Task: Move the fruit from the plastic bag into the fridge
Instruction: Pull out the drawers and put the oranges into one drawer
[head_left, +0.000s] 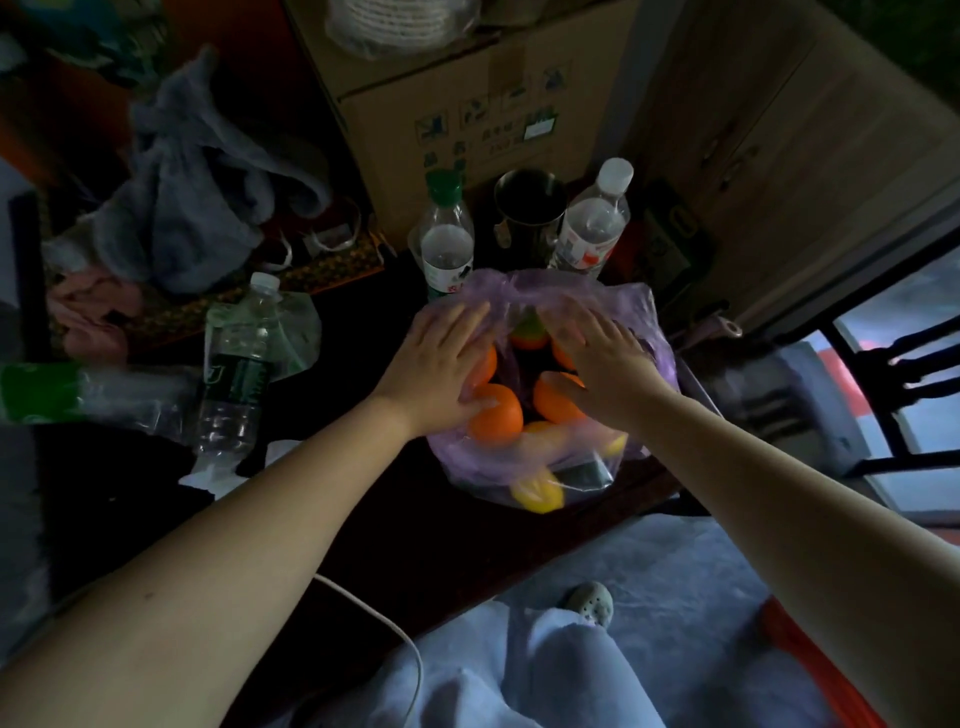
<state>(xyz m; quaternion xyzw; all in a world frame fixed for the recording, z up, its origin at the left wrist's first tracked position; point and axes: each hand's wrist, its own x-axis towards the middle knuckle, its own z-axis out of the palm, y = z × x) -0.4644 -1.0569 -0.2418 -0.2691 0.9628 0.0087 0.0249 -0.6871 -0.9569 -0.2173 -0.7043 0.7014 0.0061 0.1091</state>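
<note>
Fruit: oranges (496, 415) and a yellow fruit (537, 493) lie inside the purple plastic bag (467, 460), beneath and between both hands.
Left hand (441, 358): fingers straight, flat on the bag's left rim, thumb touching one orange; grasps nothing.
Right hand (602, 364): fingers straight, pressed on the right rim; grasps nothing.
Surface: the bag stands on a dark table (363, 467).
Surroundings: two upright water bottles (447, 244) and a metal cup (530, 208) just behind the bag; cardboard box (467, 93) beyond.

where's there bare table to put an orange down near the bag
Bare dark tabletop lies between the plastic bag and the clear water bottle, and along the near edge in front of the bag. Crowded behind it: green-capped bottle, metal cup, white-capped bottle.
</note>
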